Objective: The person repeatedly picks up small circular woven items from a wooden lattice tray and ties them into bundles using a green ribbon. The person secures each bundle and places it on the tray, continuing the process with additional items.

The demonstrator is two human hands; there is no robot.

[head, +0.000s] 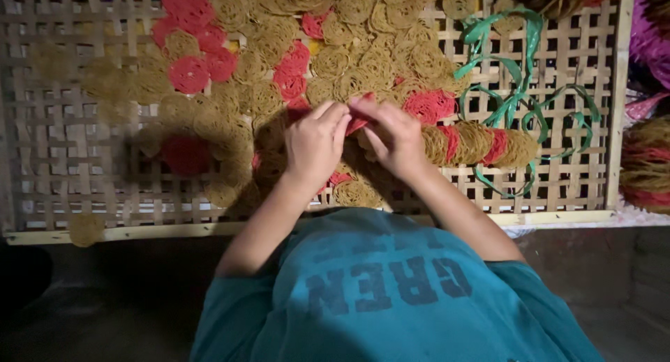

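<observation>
1. At the far left, the woven lattice tray (49,160) is lying flat, and loose yellow discs (183,44) and red ones (188,74) of thin coiled strands are spreading over it in a single layer, many of them touching or overlapping.
2. The left hand (315,142) is hovering over the middle of the tray with its fingers curled together, and its fingertips are pinching the near edge of a red disc (358,123).
3. That red disc is sitting between the two hands, lifted just above the pile and half hidden by the fingers. It is looking very light, thin and dry. I judge that it is brittle like a lacy wafer and likely to be snapping if bent or squeezed flat, so the rim, taken softly from both sides, is the place to be holding it.
4. The right hand (394,135) is meeting the left one, fingers bunched, and is pinching the opposite edge of the same disc.
5. Just right of that hand, a row of stacked discs (481,142) is lying on its side, yellow and red alternating, packed face to face.
6. Green plastic strips (520,97) are looping loosely over the tray beside and around that row's far end.
7. At the right edge, a finished bundle (645,163) is resting off the tray.
</observation>
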